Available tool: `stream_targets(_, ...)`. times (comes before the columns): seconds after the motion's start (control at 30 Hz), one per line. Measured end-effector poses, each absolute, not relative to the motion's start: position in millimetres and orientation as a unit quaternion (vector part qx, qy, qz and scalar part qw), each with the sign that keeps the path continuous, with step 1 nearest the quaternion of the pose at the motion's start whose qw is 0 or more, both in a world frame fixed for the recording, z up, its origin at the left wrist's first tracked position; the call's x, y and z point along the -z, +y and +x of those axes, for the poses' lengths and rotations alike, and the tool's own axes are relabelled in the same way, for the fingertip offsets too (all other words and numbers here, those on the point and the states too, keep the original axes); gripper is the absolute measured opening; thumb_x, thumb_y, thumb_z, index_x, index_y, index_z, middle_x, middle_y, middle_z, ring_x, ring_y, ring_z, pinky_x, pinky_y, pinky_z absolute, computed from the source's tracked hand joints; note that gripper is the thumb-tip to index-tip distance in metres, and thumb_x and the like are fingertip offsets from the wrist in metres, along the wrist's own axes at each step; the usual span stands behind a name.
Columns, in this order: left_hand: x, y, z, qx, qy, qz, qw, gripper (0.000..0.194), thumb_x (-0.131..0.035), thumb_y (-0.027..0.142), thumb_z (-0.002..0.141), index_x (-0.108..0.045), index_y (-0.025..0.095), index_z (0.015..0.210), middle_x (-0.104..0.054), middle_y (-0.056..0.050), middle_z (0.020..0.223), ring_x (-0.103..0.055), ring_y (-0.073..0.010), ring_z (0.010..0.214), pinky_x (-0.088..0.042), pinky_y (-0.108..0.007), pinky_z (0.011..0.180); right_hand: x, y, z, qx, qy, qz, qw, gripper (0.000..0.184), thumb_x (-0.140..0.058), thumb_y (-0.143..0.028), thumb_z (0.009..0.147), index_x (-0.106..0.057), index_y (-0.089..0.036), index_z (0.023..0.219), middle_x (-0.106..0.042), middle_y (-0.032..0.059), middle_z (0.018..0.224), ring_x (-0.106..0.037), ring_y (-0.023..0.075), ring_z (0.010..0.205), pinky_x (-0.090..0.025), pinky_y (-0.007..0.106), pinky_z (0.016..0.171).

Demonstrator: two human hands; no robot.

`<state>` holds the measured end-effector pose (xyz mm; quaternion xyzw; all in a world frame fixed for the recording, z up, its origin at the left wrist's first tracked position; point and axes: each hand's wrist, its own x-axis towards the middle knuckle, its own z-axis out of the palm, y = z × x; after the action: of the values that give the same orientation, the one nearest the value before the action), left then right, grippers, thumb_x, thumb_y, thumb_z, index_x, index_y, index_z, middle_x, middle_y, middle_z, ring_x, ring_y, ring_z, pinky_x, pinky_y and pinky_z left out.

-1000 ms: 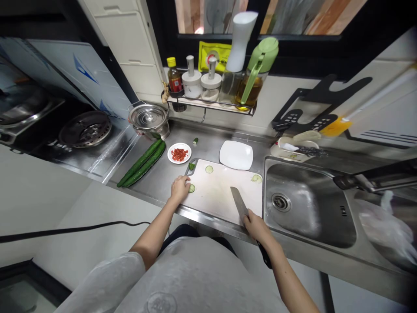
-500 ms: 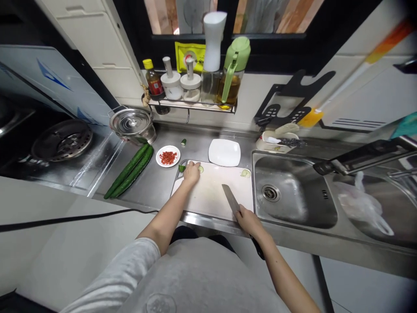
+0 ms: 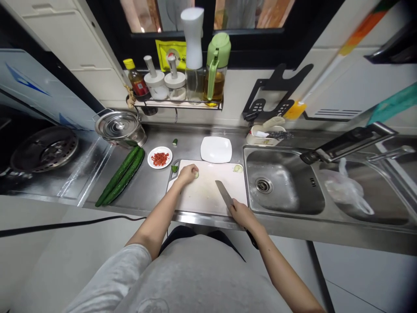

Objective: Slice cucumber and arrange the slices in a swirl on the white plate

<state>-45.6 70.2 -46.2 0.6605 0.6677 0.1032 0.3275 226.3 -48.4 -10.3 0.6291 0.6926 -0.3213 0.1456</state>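
Cucumber slice [image 3: 196,174] — at left hand's [image 3: 188,174] fingertips, over left part of cutting board [image 3: 205,191]. Left pinches it; right hand [image 3: 241,214] grips knife [image 3: 224,194], blade over the board's right half.

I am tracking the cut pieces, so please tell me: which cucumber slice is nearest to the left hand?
The pale slice at the fingertips of the left hand. The other slices lie on the far right corner of the cutting board.

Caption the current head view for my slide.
Left hand holding a cucumber slice, right hand gripping a knife, over a pale cutting board.
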Motion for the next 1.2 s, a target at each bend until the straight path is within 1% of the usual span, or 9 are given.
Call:
stream_targets(0.13, 47, 62, -41, -0.073, 0.543, 0.729, 0.411, 0.031, -0.049, 0.013, 0.075, -0.068, 0.019, 0.098, -0.069, -0.001, 0.083, -0.060, -0.0127, 0.074, -0.045, -0.022, 0.071, 9, -48, 225, 0.316, 0.692, 0.632, 0.147, 0.024, -0.032, -0.028, 0.095, -0.051, -0.017, 0.106, -0.067, 0.0125, 0.098, -0.061, 0.0216, 0.088, -0.029, 0.026, 0.061)
stream_targets(0.23, 46, 55, -27, -0.025, 0.489, 0.781, 0.388, 0.029, -0.050, 0.015, 0.074, -0.070, 0.023, 0.094, -0.070, 0.001, 0.083, -0.062, -0.0139, 0.079, -0.044, -0.024, 0.079, 9, -47, 224, 0.320, 0.688, 0.634, 0.147, 0.024, -0.033, -0.029, 0.095, -0.050, -0.017, 0.106, -0.067, 0.0123, 0.099, -0.062, 0.0216, 0.088, -0.029, 0.026, 0.060)
stream_targets(0.33, 42, 48, -13, -0.019, 0.460, 0.821, 0.337, 0.029, -0.050, 0.016, 0.076, -0.069, 0.026, 0.095, -0.070, 0.000, 0.096, -0.061, -0.0168, 0.094, -0.041, -0.029, 0.091, 10, -47, 225, 0.325, 0.687, 0.634, 0.145, 0.024, -0.032, -0.029, 0.095, -0.050, -0.018, 0.106, -0.067, 0.0117, 0.099, -0.062, 0.0215, 0.089, -0.030, 0.025, 0.061)
stream_targets(0.4, 39, 41, -9, -0.040, 0.480, 0.820, 0.310, 0.031, -0.048, 0.016, 0.079, -0.067, 0.027, 0.102, -0.067, -0.002, 0.108, -0.058, -0.0184, 0.104, -0.039, -0.032, 0.095, 9, -47, 225, 0.321, 0.687, 0.635, 0.149, 0.024, -0.032, -0.029, 0.095, -0.049, -0.018, 0.106, -0.067, 0.0120, 0.100, -0.062, 0.0220, 0.090, -0.031, 0.026, 0.061)
stream_targets(0.47, 37, 33, -9, -0.053, 0.546, 0.786, 0.284, 0.031, -0.048, 0.019, 0.082, -0.064, 0.027, 0.107, -0.063, -0.004, 0.113, -0.055, -0.0202, 0.108, -0.038, -0.034, 0.096, 7, -48, 223, 0.308, 0.690, 0.636, 0.157, 0.025, -0.032, -0.029, 0.095, -0.048, -0.018, 0.108, -0.067, 0.0124, 0.100, -0.062, 0.0229, 0.091, -0.031, 0.026, 0.062)
stream_targets(0.53, 37, 23, -12, -0.044, 0.619, 0.738, 0.265, 0.027, -0.053, 0.028, 0.083, -0.063, 0.026, 0.108, -0.062, -0.005, 0.112, -0.054, -0.0227, 0.108, -0.038, -0.037, 0.095, 2, -50, 220, 0.290, 0.696, 0.636, 0.164, 0.026, -0.031, -0.029, 0.095, -0.046, -0.018, 0.112, -0.067, 0.0127, 0.099, -0.063, 0.0237, 0.091, -0.032, 0.027, 0.063)
stream_targets(0.67, 41, 1, -13, -0.014, 0.683, 0.684, 0.256, 0.037, -0.064, 0.045, 0.076, -0.061, 0.026, 0.108, -0.061, -0.006, 0.110, -0.053, -0.0253, 0.107, -0.037, -0.039, 0.093, -9, -55, 209, 0.270, 0.720, 0.614, 0.176, 0.028, -0.027, -0.029, 0.096, -0.045, -0.018, 0.115, -0.067, 0.0124, 0.097, -0.063, 0.0247, 0.089, -0.035, 0.029, 0.067)
stream_targets(0.83, 45, -10, -8, -0.030, 0.701, 0.666, 0.255, 0.033, -0.063, 0.043, 0.078, -0.061, 0.027, 0.106, -0.059, -0.006, 0.112, -0.053, -0.0241, 0.107, -0.035, -0.038, 0.093, -16, -56, 195, 0.260, 0.755, 0.568, 0.199, 0.026, -0.028, -0.028, 0.096, -0.047, -0.018, 0.112, -0.067, 0.0126, 0.096, -0.063, 0.0252, 0.093, -0.038, 0.032, 0.072)
stream_targets(1.2, 51, -8, -9, -0.042, 0.709, 0.653, 0.262, 0.028, -0.062, 0.042, 0.080, -0.061, 0.027, 0.104, -0.058, -0.005, 0.109, -0.052, -0.0242, 0.105, -0.033, -0.039, 0.092, -18, -49, 185, 0.257, 0.759, 0.554, 0.228, 0.027, -0.029, -0.027, 0.095, -0.046, -0.018, 0.114, -0.067, 0.0141, 0.099, -0.063, 0.0251, 0.095, -0.040, 0.033, 0.075)
